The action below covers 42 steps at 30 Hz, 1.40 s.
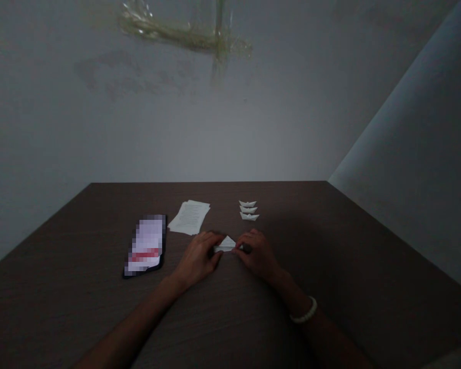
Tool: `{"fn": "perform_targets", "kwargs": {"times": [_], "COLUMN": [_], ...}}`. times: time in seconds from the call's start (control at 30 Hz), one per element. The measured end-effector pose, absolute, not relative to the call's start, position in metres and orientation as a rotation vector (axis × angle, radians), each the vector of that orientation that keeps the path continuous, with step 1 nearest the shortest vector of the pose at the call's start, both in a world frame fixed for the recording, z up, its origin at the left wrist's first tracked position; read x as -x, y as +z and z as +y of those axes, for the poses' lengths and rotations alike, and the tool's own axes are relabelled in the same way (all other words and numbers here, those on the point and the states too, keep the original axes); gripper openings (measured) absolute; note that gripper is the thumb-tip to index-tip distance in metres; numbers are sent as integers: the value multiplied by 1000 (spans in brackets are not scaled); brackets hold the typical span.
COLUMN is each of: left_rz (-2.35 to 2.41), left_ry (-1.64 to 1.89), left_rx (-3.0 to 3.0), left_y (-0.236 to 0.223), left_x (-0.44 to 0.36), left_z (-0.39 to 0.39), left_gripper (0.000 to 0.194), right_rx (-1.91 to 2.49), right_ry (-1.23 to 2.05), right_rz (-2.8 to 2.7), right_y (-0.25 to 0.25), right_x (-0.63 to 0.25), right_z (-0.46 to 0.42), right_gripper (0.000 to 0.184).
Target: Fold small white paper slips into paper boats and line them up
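Between my two hands is a small folded sheet of white paper [226, 243], shaped like a triangle with a band along its lower edge. My left hand [201, 259] grips its left end between thumb and fingers. At the right end, the thumb and fingers of my right hand [258, 254] pinch the paper's corner. Just beyond the hands, three small white paper boats [249, 210] stand in a short column. A stack of printed paper sheets [190, 217] lies beyond my left hand.
A phone [146, 245] with a lit, blurred screen lies left of my left hand. The dark wooden table [311, 318] ends at a grey wall [276, 133]. Shiny tape [176, 37] sticks to the wall high up.
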<state>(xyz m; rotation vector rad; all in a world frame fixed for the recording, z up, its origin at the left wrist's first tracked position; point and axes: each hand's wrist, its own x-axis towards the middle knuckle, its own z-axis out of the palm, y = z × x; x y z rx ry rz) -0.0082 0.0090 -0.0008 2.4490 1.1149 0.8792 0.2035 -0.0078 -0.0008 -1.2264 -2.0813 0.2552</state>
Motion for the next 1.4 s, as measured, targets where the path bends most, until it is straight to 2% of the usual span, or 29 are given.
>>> {"fn": "perform_targets", "kwargs": {"times": [0.13, 0.3, 0.43, 0.5, 0.6, 0.63, 1.23, 1.4], "left_rz": [1157, 1093, 1098, 1091, 1080, 1078, 1027, 1024], "left_ry": [840, 813, 838, 844, 846, 846, 635, 658], "left_rx": [-2419, -2475, -2503, -2521, -2539, -2543, -2772, -2747], "left_y": [1, 2, 0, -1, -1, -1, 12, 12], "left_x": [7, 7, 8, 8, 8, 8, 7, 8], "left_z": [9, 9, 9, 10, 10, 10, 2, 1], "left_gripper": [30, 18, 10, 8, 8, 8, 23, 21], "right_rx": [1188, 1200, 1233, 1238, 1236, 1235, 1235, 1245], "right_ry": [268, 266, 265, 255, 202, 188, 112, 128], "right_rz": [-2071, -2067, -2041, -2075, -2154, -2174, -2377, -2344], "right_y": [-3, -4, -3, -3, -3, -2, 9, 9], "right_x": [-205, -205, -204, -205, -206, -206, -201, -205], "right_z": [-6, -7, -9, -9, -8, -8, -16, -16], "right_gripper": [16, 13, 31, 29, 6, 4, 31, 27]}}
